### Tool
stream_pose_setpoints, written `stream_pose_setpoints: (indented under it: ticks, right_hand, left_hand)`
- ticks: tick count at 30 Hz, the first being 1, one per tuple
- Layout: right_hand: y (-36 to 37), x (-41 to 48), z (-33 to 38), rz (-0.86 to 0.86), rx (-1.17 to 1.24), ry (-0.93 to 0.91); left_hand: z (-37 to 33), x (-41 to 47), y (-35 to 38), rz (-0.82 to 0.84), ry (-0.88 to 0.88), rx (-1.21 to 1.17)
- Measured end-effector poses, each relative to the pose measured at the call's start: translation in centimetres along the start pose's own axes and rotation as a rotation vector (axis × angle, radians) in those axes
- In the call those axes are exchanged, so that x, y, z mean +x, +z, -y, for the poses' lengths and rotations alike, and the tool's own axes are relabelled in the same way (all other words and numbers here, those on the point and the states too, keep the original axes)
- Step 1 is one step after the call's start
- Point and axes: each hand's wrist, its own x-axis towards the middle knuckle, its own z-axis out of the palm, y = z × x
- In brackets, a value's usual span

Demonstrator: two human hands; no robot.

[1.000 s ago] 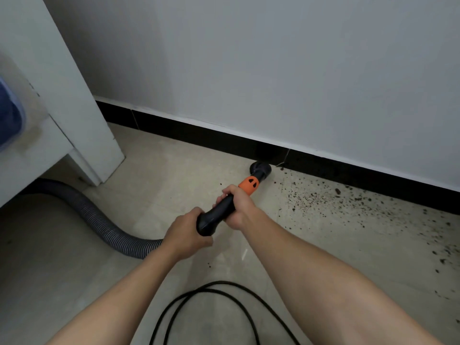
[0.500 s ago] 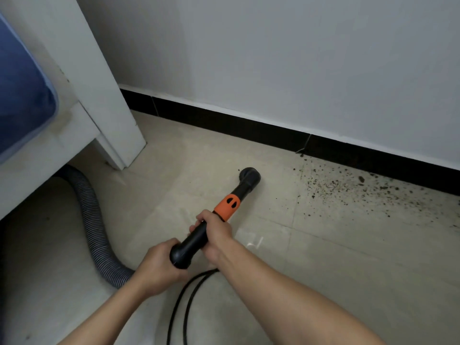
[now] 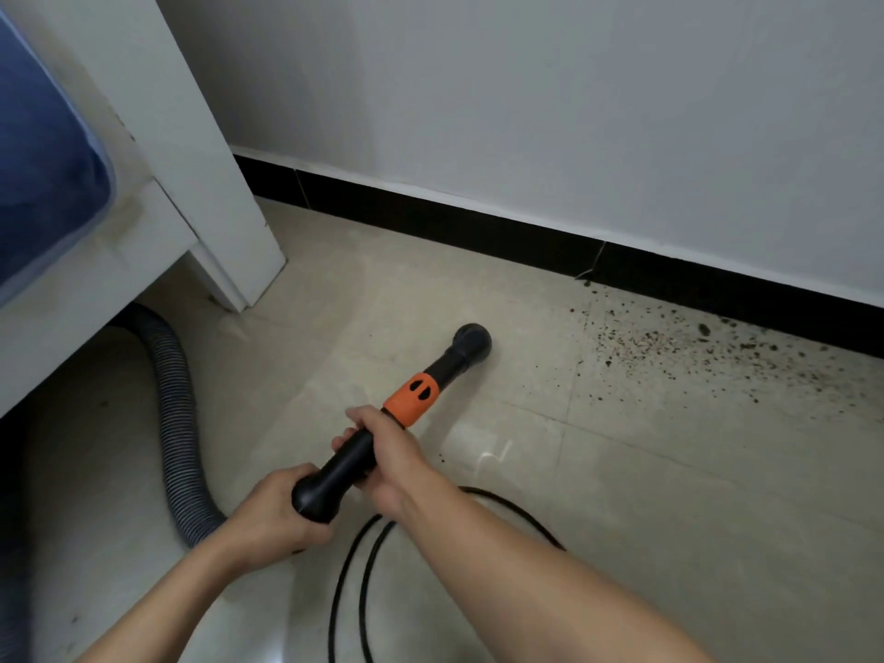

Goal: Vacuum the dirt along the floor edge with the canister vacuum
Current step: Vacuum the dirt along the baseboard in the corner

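Pulled back from the black baseboard [image 3: 478, 224] over the last second, the vacuum nozzle [image 3: 472, 342] is now seen low on the pale tile floor [image 3: 669, 471], apart from the wall and left of the scattered dirt [image 3: 708, 346] lying along the floor edge. The black wand [image 3: 351, 459] is grasped by the right hand [image 3: 390, 454] just behind its orange collar [image 3: 412, 394], fingers wrapped around it. The wand's rear end is clasped by the left hand [image 3: 270, 512]. A grey ribbed hose [image 3: 177, 423] is curved away under white furniture [image 3: 191, 160], and a black cord [image 3: 361, 576] is looped beneath the arms.
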Motion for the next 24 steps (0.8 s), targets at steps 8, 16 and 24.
stream_pose_setpoints:
  ticks: [8, 16, 24]
  right_hand:
    - [2.1, -2.2, -10.6, 0.142, -0.058, 0.102]
    - [3.3, -4.7, -16.2, 0.071, 0.037, 0.120]
    - [-2.5, -4.0, -6.9, -0.108, 0.194, -0.082]
  left_hand:
    - [7.2, -6.4, -4.9, 0.217, -0.231, 0.046]
    - [10.4, -9.7, -6.4, 0.294, -0.308, 0.225]
    - [0.5, -2.1, -0.8, 0.375, -0.097, 0.281]
